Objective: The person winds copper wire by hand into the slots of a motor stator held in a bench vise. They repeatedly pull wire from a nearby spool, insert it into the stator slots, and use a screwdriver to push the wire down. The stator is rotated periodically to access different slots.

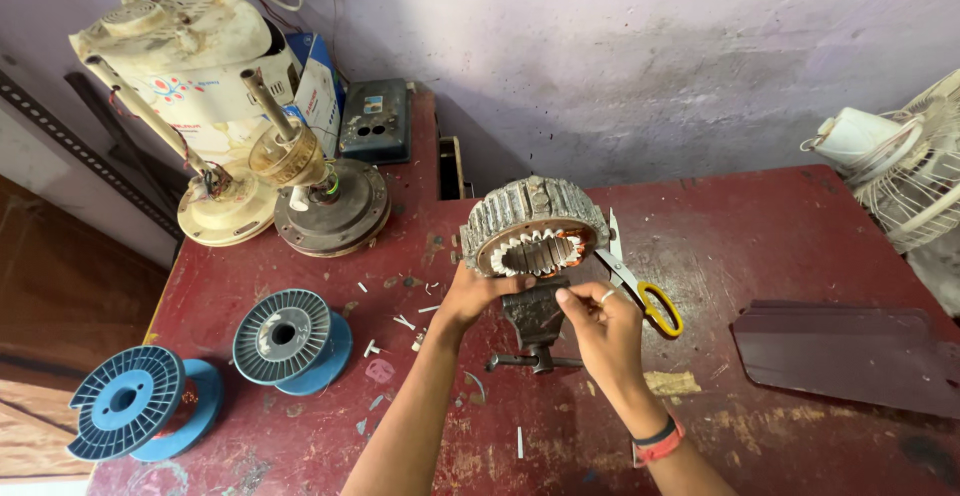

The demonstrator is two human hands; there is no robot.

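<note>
The left hand (472, 294) grips the vise-mounted stator (533, 228) while right-hand (600, 328) fingers pinch at its lower slots, white insulation showing in them, no new copper wound.

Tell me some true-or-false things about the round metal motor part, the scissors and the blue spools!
1. The left hand touches the ribbed round metal motor core. True.
2. The yellow-handled scissors are held in the right hand. False: they lie on the dark red worn table, beside that hand.
3. Two blue plastic wire spools lie on the table's left side. True.
4. The motor core lies flat on the table. False: it stands on edge above a small dark metal vise.
5. A red wristband is on the right wrist. True.
</note>
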